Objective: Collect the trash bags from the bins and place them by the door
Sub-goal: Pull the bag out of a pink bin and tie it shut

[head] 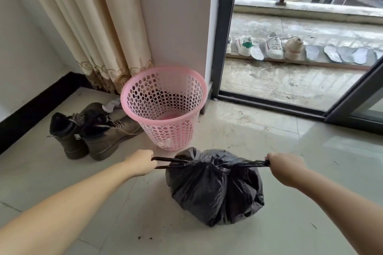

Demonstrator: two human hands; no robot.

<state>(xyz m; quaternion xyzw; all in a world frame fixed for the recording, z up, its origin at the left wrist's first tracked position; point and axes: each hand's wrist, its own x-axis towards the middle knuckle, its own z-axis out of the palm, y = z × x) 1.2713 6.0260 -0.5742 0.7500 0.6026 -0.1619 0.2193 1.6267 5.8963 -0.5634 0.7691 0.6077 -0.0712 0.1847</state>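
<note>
A full black trash bag (pixel 215 188) rests on the pale tiled floor in front of me. Its two top ends are drawn out sideways into taut strands that meet at a knot on top. My left hand (pixel 142 162) is closed on the left strand and my right hand (pixel 287 166) on the right strand. Just behind the bag stands a pink perforated plastic bin (pixel 163 107), upright, with no bag in it.
A pair of brown lace-up boots (pixel 91 130) lies left of the bin, under a cream curtain (pixel 99 27). At right a dark-framed sliding door (pixel 269 103) stands open onto a wet balcony with several shoes (pixel 273 47) in a row.
</note>
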